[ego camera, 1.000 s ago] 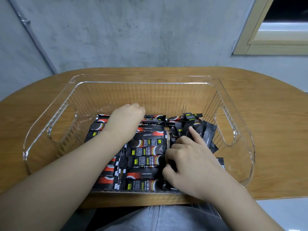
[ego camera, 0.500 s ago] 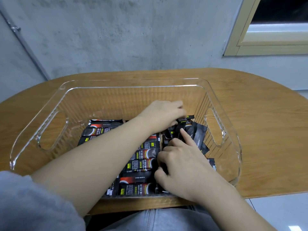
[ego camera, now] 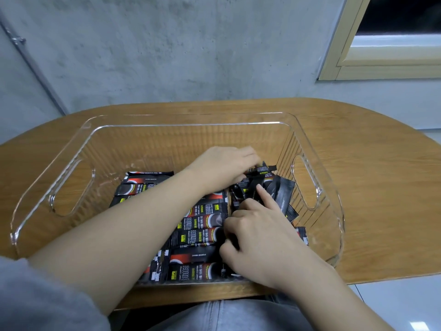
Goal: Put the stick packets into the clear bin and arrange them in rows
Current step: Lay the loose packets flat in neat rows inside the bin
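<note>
Against a bare concrete wall [ego camera: 167,48] and a cream window frame [ego camera: 381,68], a rounded wooden table [ego camera: 370,175] carries the clear bin [ego camera: 71,149] you are filling. Your left hand [ego camera: 224,166], which a second ago rested over the far end of the tidy rows, has crossed to the right side and now curls its fingers into the loose heap of stick packets [ego camera: 274,189], apparently pinching one; whether it has a firm hold cannot be told. Your right hand [ego camera: 260,232] has barely shifted, forefinger stretched onto the heap, the other fingers curled at the row ends. The shift suggests sorting has turned to the unsorted remainder. Inside the bin, instant coffee sticks [ego camera: 202,211] lie flat in rows across the left and centre; the jumble fills the right end.
</note>
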